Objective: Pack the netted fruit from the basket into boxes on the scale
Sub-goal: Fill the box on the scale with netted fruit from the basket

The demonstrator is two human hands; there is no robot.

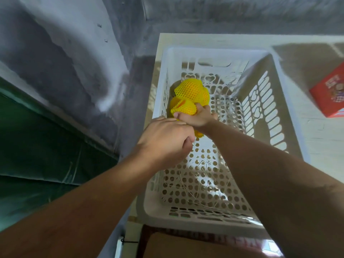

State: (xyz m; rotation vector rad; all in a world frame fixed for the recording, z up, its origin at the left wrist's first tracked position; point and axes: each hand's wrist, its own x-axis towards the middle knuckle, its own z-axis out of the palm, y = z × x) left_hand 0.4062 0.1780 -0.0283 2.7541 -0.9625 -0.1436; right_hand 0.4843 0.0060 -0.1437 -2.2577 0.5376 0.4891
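Against basket's (290,101) left wall, both hands clenched, right (197,116) gripping netted fruit (188,101), left (167,140) beside.

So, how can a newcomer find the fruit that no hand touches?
Look into the white perforated plastic basket, toward its far left corner. Yellow foam-netted fruits are bunched there; the right hand grips the nearer one. The free fruit sits just behind it, farthest from the person.

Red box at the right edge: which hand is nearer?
Right. The right hand grips netted fruit inside the basket, closer to the red box. The left hand sits further left at the basket's left wall.
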